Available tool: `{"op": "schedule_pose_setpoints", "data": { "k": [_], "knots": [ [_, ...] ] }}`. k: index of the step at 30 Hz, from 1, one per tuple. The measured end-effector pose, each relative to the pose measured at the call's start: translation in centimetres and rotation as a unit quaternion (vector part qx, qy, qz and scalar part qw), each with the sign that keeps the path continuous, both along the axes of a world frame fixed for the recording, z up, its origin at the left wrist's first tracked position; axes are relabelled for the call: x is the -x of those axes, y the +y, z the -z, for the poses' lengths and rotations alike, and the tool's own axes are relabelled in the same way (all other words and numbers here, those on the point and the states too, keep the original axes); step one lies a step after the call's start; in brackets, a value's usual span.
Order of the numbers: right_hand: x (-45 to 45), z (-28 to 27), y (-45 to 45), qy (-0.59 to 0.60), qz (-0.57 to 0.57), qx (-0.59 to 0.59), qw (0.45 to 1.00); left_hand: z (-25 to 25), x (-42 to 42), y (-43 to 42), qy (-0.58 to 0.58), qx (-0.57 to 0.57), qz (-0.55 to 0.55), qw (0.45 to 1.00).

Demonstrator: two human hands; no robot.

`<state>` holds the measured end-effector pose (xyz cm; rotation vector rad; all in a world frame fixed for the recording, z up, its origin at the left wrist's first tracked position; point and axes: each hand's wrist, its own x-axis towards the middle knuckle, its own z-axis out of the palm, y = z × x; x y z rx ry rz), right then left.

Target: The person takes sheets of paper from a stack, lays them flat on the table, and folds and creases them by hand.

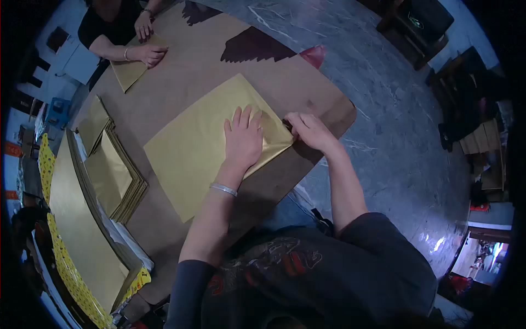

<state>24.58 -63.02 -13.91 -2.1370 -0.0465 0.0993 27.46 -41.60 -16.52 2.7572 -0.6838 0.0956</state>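
Observation:
A large gold sheet (192, 148) lies on the brown table in front of me. My left hand (244, 136) rests flat on it with the fingers spread, a silver bracelet at the wrist. At the sheet's right corner my right hand (307, 130) has its fingers closed on something dark and small that I cannot make out. The sheet is creased near that corner, beside the right fingers. To the left lies a stack of folded gold sheets (112, 175).
Across the table (181, 77) a person's hands (150, 54) press on a folded gold piece (129, 74). Dark jagged-edged pieces (255, 45) and a red item (313, 56) lie at the far edge. A large gold pile (82, 219) stands at left; chairs (419, 27) stand at right.

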Motion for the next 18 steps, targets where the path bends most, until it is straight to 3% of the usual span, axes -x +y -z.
{"op": "schedule_pose_setpoints", "data": {
  "k": [5,7,8,10,12,14,15,16,18],
  "knots": [
    [0.5,-2.6,-1.4,0.087,0.034,0.025,0.995,0.1,0.2,0.1,-0.009,-0.003,0.006,1.000],
    [0.2,-3.0,-1.4,-0.016,0.062,0.145,0.987,0.2,0.1,-0.1,-0.021,-0.006,0.007,1.000],
    [-0.1,-2.7,-0.2,-0.075,0.073,0.129,0.986,0.4,0.1,-0.1,-0.021,-0.006,0.011,1.000],
    [-1.2,-5.3,5.1,-0.067,0.065,0.069,0.993,0.7,-0.2,0.2,-0.040,0.098,-0.006,0.994],
    [-2.6,-4.1,10.9,-0.178,0.002,0.008,0.984,0.9,-1.3,1.4,0.090,0.341,-0.032,0.935],
    [-4.2,-2.2,15.5,-0.205,-0.029,0.014,0.978,6.0,-2.8,2.7,0.199,0.565,-0.053,0.799],
    [-4.5,-2.6,16.1,-0.209,-0.026,0.016,0.978,5.8,-2.9,2.8,0.233,0.664,-0.066,0.707],
    [-4.5,-3.4,16.5,-0.124,-0.009,-0.111,0.986,5.7,-2.9,2.5,0.144,0.667,-0.083,0.726],
    [-5.6,-1.4,16.3,-0.095,0.006,-0.261,0.961,3.6,-2.0,2.5,0.057,0.617,-0.125,0.775]
  ]
}}
